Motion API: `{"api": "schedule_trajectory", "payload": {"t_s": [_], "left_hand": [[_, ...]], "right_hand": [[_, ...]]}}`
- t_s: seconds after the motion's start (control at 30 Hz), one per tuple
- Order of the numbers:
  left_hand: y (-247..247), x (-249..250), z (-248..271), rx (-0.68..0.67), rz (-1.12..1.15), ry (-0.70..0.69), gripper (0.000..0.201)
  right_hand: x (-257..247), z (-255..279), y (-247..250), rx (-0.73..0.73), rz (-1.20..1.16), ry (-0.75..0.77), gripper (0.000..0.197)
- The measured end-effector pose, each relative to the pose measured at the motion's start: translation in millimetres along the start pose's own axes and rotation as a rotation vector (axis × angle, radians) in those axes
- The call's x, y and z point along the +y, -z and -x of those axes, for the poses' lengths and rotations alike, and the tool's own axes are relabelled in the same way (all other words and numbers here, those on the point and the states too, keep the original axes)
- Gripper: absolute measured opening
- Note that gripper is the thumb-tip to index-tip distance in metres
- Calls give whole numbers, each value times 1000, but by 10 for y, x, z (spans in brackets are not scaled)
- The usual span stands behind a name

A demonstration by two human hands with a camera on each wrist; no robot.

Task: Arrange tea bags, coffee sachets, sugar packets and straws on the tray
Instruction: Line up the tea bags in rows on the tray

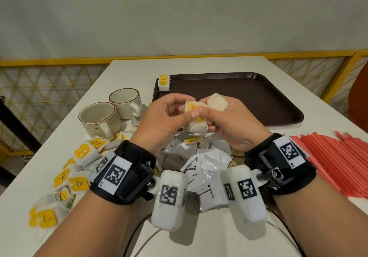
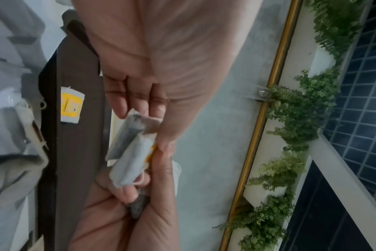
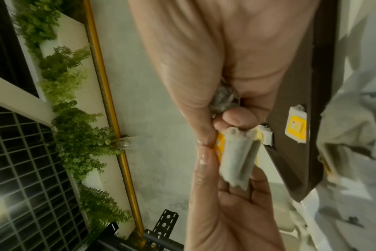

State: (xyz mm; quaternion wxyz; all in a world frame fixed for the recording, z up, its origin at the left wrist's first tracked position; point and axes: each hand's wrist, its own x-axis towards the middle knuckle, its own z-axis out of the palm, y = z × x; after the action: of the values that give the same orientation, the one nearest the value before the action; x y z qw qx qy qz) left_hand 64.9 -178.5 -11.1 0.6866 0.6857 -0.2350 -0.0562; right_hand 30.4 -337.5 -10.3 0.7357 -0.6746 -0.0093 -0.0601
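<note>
- Both hands meet above the near edge of the tray, at the middle of the head view. Left hand [image 1: 159, 117] has thumb and fingers curled, pinching a tea bag with a yellow tag [image 1: 196, 117] from its left side.
- Right hand [image 1: 229, 121] pinches the same tea bag at the tag with thumb and forefinger; thumb tips of both hands touch or nearly touch.
- Second tea bag [image 1: 218, 102], plain side up, sits tucked in the right hand's curled fingers, at 1 o'clock from the pinched one.
- Left wrist view: two folded bags [image 2: 129, 149] lie side by side between the two hands, string loop hanging off the lower one.
- Brown tray [image 1: 258, 97] lies on the white table [image 1: 139, 65], at 12 to 1 o'clock from the hands. One tea bag pair [image 1: 164, 82] rests on its far left corner, overlapping the rim.
- Coffee sachets [image 1: 211, 169], white and grey, heaped at 6 o'clock, directly beneath the wrists.
- Loose tea bags [image 1: 79, 169] scattered at 7 to 8 o'clock, trailing toward the table's near left edge.
- Two cream cups [image 1: 111, 115] with brown rim lines stand at 9 to 10 o'clock, touching each other.
- Red straws [image 1: 328, 159] spread in a flat pile at 4 o'clock, near the table's right edge.
- Sugar packets: cannot pick out any with certainty.
</note>
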Motion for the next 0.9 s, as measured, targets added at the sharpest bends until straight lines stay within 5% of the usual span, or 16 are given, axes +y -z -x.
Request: {"api": "schedule_trajectory", "payload": {"t_s": [0.1, 0.2, 0.4, 0.63, 0.8, 0.9], "left_hand": [[83, 12, -26, 124, -2, -22, 30], [200, 9, -61, 252, -56, -55, 30], [200, -11, -64, 225, -80, -62, 27], [166, -51, -74, 233, -50, -30, 23], [160, -56, -84, 249, -42, -30, 22], [158, -66, -82, 251, -52, -24, 21]], "right_hand": [[-17, -11, 55, -9, 93, -6, 3], [-27, -7, 120, -80, 478, -45, 10], [8, -15, 93, -239, 875, -96, 23], [64, -39, 84, -236, 923, -77, 34], [75, -50, 110, -221, 784, -127, 14], [98, -66, 99, -172, 752, -132, 22]]}}
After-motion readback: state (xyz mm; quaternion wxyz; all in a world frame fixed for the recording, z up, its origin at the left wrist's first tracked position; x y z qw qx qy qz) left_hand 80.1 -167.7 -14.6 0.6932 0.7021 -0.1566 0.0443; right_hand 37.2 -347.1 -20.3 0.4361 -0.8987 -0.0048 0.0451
